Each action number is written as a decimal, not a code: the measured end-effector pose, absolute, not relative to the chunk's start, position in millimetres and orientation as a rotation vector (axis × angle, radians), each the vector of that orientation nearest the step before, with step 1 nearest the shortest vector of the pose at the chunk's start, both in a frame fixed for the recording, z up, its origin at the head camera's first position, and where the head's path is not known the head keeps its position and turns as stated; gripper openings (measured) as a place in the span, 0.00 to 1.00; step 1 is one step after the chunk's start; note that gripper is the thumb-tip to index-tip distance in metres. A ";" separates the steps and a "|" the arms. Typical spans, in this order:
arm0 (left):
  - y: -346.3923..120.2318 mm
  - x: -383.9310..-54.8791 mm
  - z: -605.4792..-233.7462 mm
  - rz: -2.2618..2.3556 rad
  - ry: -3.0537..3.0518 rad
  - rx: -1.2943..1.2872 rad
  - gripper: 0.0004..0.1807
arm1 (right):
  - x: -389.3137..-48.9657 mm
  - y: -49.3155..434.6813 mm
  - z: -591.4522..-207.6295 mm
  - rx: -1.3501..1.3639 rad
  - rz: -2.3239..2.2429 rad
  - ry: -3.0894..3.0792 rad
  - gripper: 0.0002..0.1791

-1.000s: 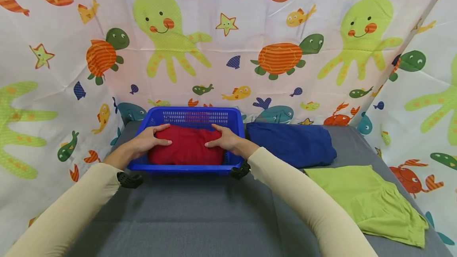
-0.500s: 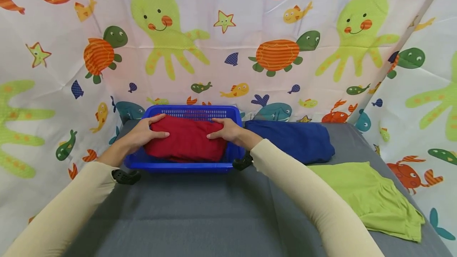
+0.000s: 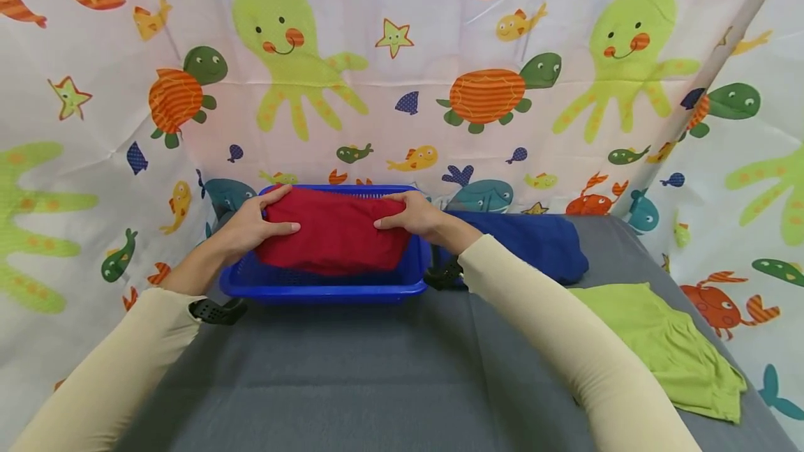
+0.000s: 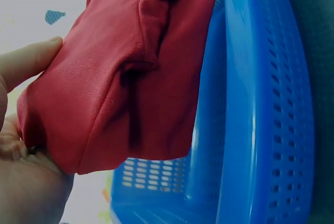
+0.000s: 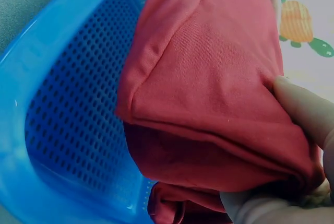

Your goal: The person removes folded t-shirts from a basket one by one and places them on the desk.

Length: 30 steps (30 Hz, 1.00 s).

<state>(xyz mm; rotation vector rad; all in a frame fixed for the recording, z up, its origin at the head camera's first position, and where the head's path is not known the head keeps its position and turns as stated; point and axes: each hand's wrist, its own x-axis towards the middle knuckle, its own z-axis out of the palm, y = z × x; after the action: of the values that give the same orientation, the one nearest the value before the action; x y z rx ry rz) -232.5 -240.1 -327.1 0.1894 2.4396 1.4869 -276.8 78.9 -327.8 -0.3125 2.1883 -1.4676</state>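
Observation:
A folded red cloth garment (image 3: pixel 333 232) is held up over the blue plastic basket (image 3: pixel 326 291), its lower edge still within the rim in the head view. My left hand (image 3: pixel 254 225) grips its left end, the thumb on the near face and the fingers behind. At the other end my right hand (image 3: pixel 417 215) pinches it the same way. The left wrist view shows the cloth (image 4: pixel 115 72) hanging in folds beside the basket wall (image 4: pixel 240 98). In the right wrist view, the perforated inside of the basket (image 5: pixel 78 104) shows below the cloth (image 5: pixel 209 67).
A folded navy cloth (image 3: pixel 534 243) lies right of the basket, partly behind my right forearm. Nearer on the right, lime green shorts (image 3: pixel 678 354) lie on the grey table (image 3: pixel 352 368). A curtain (image 3: pixel 352 103) printed with sea animals hangs behind and at both sides.
Both hands have lifted the red garment up from inside the basket, raising it toward the back rim. More of the basket's near inside now shows. The navy cloth and green shorts stay put.

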 end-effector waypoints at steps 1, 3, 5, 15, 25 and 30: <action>-239.5 -232.1 -325.3 1.493 2.442 0.200 0.49 | -276.9 80.2 -325.2 -0.323 -1.462 2.202 0.35; -238.3 -230.6 -322.2 1.501 2.450 0.224 0.49 | -276.0 82.4 -320.1 -0.345 -1.443 2.230 0.36; -236.9 -228.5 -319.8 1.499 2.460 0.255 0.49 | -274.3 85.2 -316.4 -0.361 -1.410 2.255 0.38; -223.5 -216.1 -311.2 1.441 2.525 0.343 0.49 | -258.1 101.7 -302.5 -0.364 -1.421 2.257 0.41; -203.7 -205.5 -298.8 1.476 2.476 0.389 0.49 | -245.4 126.2 -280.3 -0.393 -1.390 2.306 0.43; -194.0 -203.3 -291.7 1.462 2.487 0.421 0.49 | -239.6 139.5 -270.5 -0.425 -1.402 2.314 0.43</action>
<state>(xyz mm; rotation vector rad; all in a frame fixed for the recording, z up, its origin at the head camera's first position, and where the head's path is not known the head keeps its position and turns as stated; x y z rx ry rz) -203.3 -194.0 -291.7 0.4213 2.4866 1.4624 -239.6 139.5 -270.5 -0.4248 2.3136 -1.4015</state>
